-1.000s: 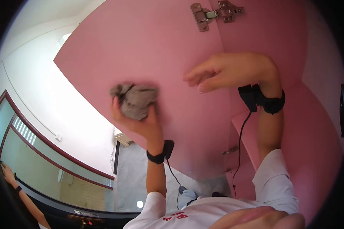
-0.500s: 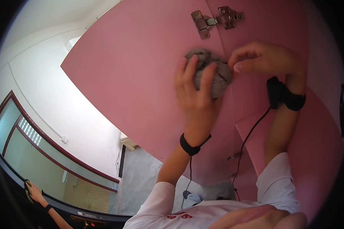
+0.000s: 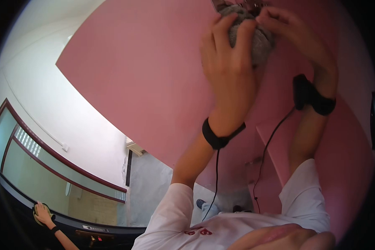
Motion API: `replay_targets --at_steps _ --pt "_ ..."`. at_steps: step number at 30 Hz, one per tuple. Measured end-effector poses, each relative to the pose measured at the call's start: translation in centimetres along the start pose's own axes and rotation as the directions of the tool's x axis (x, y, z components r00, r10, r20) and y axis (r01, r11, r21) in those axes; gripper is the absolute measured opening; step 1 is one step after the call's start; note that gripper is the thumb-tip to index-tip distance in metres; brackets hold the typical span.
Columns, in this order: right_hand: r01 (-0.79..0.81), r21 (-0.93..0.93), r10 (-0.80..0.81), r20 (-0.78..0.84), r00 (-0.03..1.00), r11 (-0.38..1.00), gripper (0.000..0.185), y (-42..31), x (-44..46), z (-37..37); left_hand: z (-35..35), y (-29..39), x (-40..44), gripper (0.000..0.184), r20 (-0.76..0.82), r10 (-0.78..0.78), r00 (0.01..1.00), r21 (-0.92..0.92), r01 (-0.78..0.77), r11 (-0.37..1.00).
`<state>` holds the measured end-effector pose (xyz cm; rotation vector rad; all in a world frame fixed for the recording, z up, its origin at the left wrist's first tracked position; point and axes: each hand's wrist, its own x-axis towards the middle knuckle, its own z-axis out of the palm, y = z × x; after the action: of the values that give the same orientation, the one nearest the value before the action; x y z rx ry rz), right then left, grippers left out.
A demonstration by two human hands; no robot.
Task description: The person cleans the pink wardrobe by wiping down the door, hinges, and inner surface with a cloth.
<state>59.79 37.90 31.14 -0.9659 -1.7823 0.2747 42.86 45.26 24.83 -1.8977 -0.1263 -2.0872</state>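
Note:
A crumpled grey cloth (image 3: 260, 46) is bunched at the top of the pink door panel (image 3: 146, 71), beside the metal hinge (image 3: 252, 5). My left hand (image 3: 231, 58) is closed on the cloth, its fingers curled over the top. My right hand (image 3: 287, 25) is at the cloth's right edge, with its thumb and fingertips drawn together; whether they pinch the cloth is hidden. Both wrists wear black bands with cables. The cloth and my fingers partly cover the hinge.
A pink shelf edge (image 3: 268, 146) lies below my right forearm. At lower left, a co-worker's hand (image 3: 42, 213) holds a cloth on a dark surface beside a red-framed window (image 3: 66, 160). Grey floor (image 3: 150, 187) shows below the panel.
My left hand has carried the cloth right and up across the panel to the hinge. My right hand has moved up and right, its fingers drawing together. The co-worker's hand has shifted right and down.

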Motion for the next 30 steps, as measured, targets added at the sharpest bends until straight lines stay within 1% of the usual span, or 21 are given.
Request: replay_targets --at_steps 1,2,3,4,5,7,10,14,16,17,19,20,21,22,23,24,25,26,28,29,30 --pt "0.016 -0.137 -0.018 -0.015 1.000 0.991 0.024 0.3 -0.2 -0.2 0.6 -0.3 -0.4 0.056 -0.012 0.038 0.999 0.055 -0.037 0.998" --pt "-0.002 -0.130 0.000 -0.021 1.000 0.991 0.024 0.6 -1.0 -0.5 0.7 -0.3 -1.0 0.056 -0.018 0.079 0.997 0.111 -0.077 0.991" --pt "-0.065 -0.203 0.071 0.025 0.997 0.977 0.023 0.8 -1.6 -1.2 0.7 -0.1 -1.7 0.056 -0.013 0.079 0.997 0.101 -0.077 0.992" --pt "-0.113 -0.277 0.139 0.076 0.987 0.954 0.024 0.6 -1.7 -1.5 0.5 0.1 -2.3 0.046 0.026 0.074 0.997 0.099 -0.076 0.992" --pt "-0.113 -0.277 0.141 0.082 0.987 0.954 0.024 0.6 -1.7 -1.4 0.2 0.3 -3.0 0.036 0.065 0.064 0.996 0.099 -0.070 0.993" --pt "-0.211 -0.208 0.256 0.227 0.940 0.955 0.024 0.4 -1.9 -1.2 0.2 0.6 -4.5 0.034 0.073 0.060 0.996 0.114 -0.068 0.991" --pt "-0.269 -0.194 0.316 0.279 0.907 0.943 0.024 1.0 -2.4 -1.0 0.2 1.4 -6.1 0.031 0.090 0.044 0.995 0.140 -0.056 0.989" --pt "-0.283 -0.249 0.342 0.238 0.909 0.926 0.025 0.4 -3.2 -0.5 -0.5 2.1 -7.0 0.029 0.140 0.021 0.990 0.126 -0.039 0.991" --pt "-0.214 -0.479 0.364 0.247 0.898 0.851 0.025 0.4 -2.7 -0.6 -0.8 1.9 -7.1 0.029 0.145 0.035 0.989 0.119 -0.053 0.992" --pt "-0.197 -0.476 0.348 0.252 0.903 0.857 0.025 0.1 -2.8 -0.3 -0.9 1.8 -7.3 0.030 0.147 0.031 0.989 0.104 -0.046 0.993" --pt "-0.314 -0.427 0.415 0.165 0.895 0.848 0.026 -0.6 -3.3 0.5 -1.0 1.5 -7.6 0.030 0.131 0.041 0.991 0.095 -0.053 0.994" --pt "-0.314 -0.421 0.415 0.174 0.893 0.851 0.026 -0.4 -3.4 0.5 -1.3 1.5 -7.8 0.031 0.130 0.042 0.991 0.068 -0.051 0.996" --pt "-0.301 -0.356 0.385 0.195 0.902 0.885 0.026 0.0 -3.7 0.8 -1.8 1.4 -8.2 0.031 0.146 0.033 0.989 0.074 -0.044 0.996" --pt "-0.291 -0.289 0.358 0.213 0.909 0.912 0.027 0.1 -3.9 1.2 -2.2 1.4 -8.0 0.032 0.170 0.025 0.985 0.032 -0.030 0.999" --pt "-0.301 -0.282 0.367 0.221 0.903 0.911 0.027 0.0 -4.0 1.5 -2.5 1.4 -7.9 0.034 0.188 0.017 0.982 -0.010 -0.016 1.000" --pt "-0.253 -0.346 0.332 0.190 0.924 0.903 0.028 -0.5 -3.9 1.8 -2.5 1.4 -7.8 0.034 0.194 0.008 0.981 -0.005 -0.007 1.000" --pt "-0.203 -0.408 0.290 0.162 0.943 0.890 0.029 -1.0 -3.6 2.2 -2.6 1.4 -7.8 0.036 0.157 -0.005 0.988 -0.020 0.008 1.000" --pt "-0.203 -0.405 0.291 0.169 0.942 0.892 0.029 -1.4 -3.4 2.7 -2.8 1.3 -7.6 0.038 0.118 -0.016 0.993 -0.035 0.020 0.999" --pt "-0.178 -0.484 0.271 0.129 0.954 0.857 0.026 -2.2 -2.7 3.9 -3.5 0.3 -7.2 0.039 0.102 -0.030 0.994 -0.044 0.034 0.998" --pt "-0.177 -0.484 0.270 0.129 0.954 0.857 0.026 -2.2 -2.9 4.9 -3.8 -0.1 -7.0 0.041 0.085 -0.038 0.996 -0.061 0.044 0.997" --pt "-0.076 -0.547 0.087 -0.007 0.996 0.833 0.024 -1.8 -3.3 6.1 -4.0 -0.7 -6.7 0.041 0.081 -0.035 0.996 -0.064 0.040 0.997"
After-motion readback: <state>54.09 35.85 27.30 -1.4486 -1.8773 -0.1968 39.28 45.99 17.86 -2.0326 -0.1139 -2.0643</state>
